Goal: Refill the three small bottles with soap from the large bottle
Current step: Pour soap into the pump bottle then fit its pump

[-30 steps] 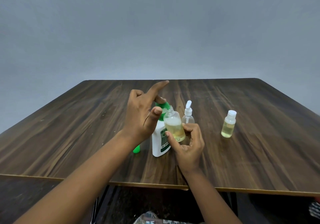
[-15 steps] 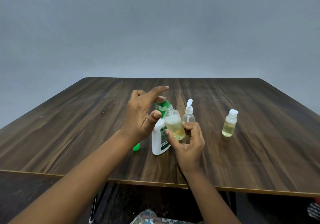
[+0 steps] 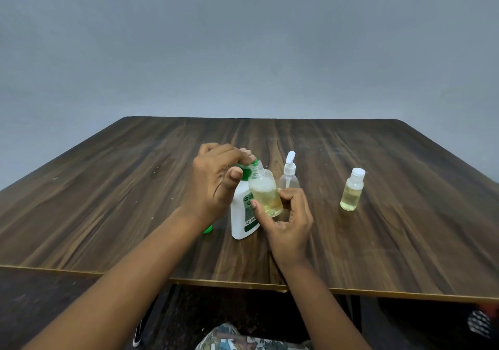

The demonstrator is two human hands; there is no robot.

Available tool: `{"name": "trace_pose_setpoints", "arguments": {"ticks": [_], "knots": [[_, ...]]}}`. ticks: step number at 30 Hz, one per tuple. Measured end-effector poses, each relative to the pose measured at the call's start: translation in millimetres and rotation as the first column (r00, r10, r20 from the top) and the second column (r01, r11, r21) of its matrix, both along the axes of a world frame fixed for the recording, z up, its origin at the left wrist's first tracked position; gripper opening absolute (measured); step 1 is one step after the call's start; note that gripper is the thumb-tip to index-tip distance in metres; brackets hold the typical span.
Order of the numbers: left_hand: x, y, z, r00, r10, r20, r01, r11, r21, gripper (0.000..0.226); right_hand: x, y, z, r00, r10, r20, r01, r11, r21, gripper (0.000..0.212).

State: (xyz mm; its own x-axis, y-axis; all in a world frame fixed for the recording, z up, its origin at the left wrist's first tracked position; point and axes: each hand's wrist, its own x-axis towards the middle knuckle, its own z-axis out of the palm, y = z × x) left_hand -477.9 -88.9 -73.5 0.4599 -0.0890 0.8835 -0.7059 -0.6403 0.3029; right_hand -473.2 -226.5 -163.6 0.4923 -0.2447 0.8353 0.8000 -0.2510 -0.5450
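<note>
head view, nearest first: patterned cloth (image 3: pixel 243 339) shows at the bottom edge, below the table (image 3: pixel 391 255) front. your right hand (image 3: pixel 290 225) is raised over the near part of the table and pinches the open bottle (image 3: pixel 266 193) low on its body, thumb on the left side, fingers curled round the right. that bottle is off the table, tilted left, with no cap on, about half full of yellowish soap with foam above it. its mouth is right against the green top of the large bottle (image 3: pixel 243 214), which stands white and upright on the table just left of it. your left hand (image 3: pixel 213 185) is on that green top, fingers curled over it, thumb stuck out toward you. a green cap (image 3: pixel 208 229) lies on the table beside the large bottle's base, partly hidden by your left wrist. just behind your right hand stands the pump bottle (image 3: pixel 289 176); how full it is you cannot tell. well off to the right stands the capped bottle (image 3: pixel 352 190), yellowish soap in it. a grey wall (image 3: pixel 243 52) is behind.
</note>
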Motion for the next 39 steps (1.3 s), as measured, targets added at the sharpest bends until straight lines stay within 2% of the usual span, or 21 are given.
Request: {"name": "trace_pose_setpoints", "arguments": {"ticks": [6,12,18,23,34,39], "knots": [[-2,0,26,1.000,-0.025,-0.019,0.027,0.992,0.120,0.091,1,1,4,0.999,0.032,0.027,-0.033,0.999,0.035,0.032],[-3,0,11,0.999,0.035,-0.001,-0.034,0.983,0.182,0.088,-2,0,3,1.000,-0.002,0.001,0.002,1.000,-0.010,0.032],[-5,0,8,1.000,0.020,-0.009,-0.018,0.992,0.128,0.088,-3,1,2,1.000,0.015,-0.018,-0.015,1.000,0.006,0.032],[-4,-2,21,1.000,0.011,-0.021,-0.007,0.982,0.188,0.091,1,1,5,0.999,0.053,0.001,-0.053,0.997,0.054,0.032],[-4,-6,1,1.000,0.025,0.005,-0.025,0.997,0.070,0.089,-2,1,1,0.997,0.042,-0.069,-0.040,0.999,0.023,0.033],[-4,-7,15,1.000,0.005,0.011,-0.006,0.995,0.097,0.089,-2,3,3,0.998,0.053,-0.027,-0.051,0.997,0.054,0.032]]}}
